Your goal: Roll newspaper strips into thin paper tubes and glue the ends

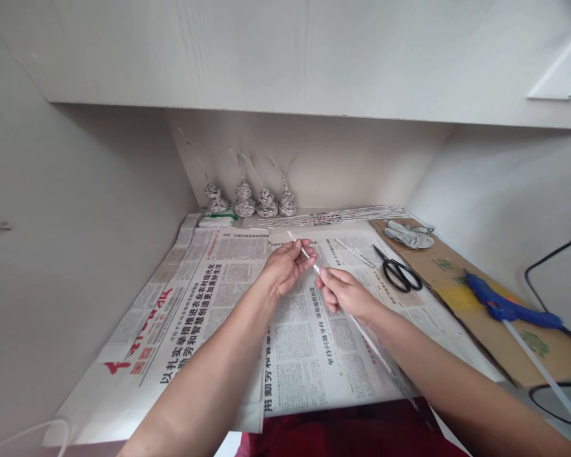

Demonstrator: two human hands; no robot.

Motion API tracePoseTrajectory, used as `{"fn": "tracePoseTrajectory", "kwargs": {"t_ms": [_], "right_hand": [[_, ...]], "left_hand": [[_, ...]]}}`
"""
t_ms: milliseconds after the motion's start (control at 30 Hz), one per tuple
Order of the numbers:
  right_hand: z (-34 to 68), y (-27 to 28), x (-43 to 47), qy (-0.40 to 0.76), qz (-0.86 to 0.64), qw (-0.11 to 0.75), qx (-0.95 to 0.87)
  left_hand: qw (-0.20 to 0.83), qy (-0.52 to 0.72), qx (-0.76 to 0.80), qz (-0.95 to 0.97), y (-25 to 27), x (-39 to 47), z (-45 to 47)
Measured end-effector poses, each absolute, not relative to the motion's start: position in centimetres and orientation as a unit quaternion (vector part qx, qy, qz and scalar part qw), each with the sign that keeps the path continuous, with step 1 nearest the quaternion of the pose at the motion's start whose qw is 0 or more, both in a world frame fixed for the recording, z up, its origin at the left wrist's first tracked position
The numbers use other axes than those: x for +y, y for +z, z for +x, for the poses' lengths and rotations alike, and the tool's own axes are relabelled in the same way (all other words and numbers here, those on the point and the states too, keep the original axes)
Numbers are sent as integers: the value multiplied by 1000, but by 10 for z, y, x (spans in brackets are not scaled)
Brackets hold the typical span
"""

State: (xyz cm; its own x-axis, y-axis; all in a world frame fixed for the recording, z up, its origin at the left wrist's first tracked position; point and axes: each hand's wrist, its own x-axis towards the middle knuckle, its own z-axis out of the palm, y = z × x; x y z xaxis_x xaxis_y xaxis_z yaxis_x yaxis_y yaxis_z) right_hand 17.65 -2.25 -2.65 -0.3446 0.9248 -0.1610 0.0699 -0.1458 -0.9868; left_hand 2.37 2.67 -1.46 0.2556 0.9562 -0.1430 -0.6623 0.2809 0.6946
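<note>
A thin white rolled-paper stick (372,346) runs slantwise over the newspaper (295,374), its lower end reaching toward the front edge. My left hand (288,265) pinches it near the upper tip, palm partly turned up. A little lower and to the right, my right hand (342,291) is closed round the same stick, thumb on top. Black-handled scissors (400,274) lie to the right of my hands. Short paper pieces (354,252) rest beside the scissors' blades.
Several woven paper gourd shapes (267,204) stand along the back wall, left of a bundle of long paper sticks (333,218). At right, a cardboard sheet (445,265) carries grey-white gloves (409,235) and a blue glue gun (509,306) with a glue stick. Side walls and an overhead panel enclose the surface.
</note>
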Motion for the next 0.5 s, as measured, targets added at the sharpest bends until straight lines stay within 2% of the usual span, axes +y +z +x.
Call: {"fn": "tracePoseTrajectory", "kwargs": {"t_ms": [133, 200, 333, 400, 500], "right_hand": [[179, -26, -23, 744, -368, 311, -464], [180, -26, -23, 704, -397, 311, -501], [177, -28, -23, 536, -474, 346, -607], [176, -30, -22, 577, -461, 347, -579], [177, -34, -21, 716, -381, 330, -484]], "left_hand": [[756, 534, 278, 256, -16, 26, 25], [754, 533, 280, 261, -17, 26, 25], [747, 530, 299, 268, -18, 26, 26], [746, 528, 306, 266, -19, 26, 26], [751, 524, 305, 261, -18, 26, 26]]}}
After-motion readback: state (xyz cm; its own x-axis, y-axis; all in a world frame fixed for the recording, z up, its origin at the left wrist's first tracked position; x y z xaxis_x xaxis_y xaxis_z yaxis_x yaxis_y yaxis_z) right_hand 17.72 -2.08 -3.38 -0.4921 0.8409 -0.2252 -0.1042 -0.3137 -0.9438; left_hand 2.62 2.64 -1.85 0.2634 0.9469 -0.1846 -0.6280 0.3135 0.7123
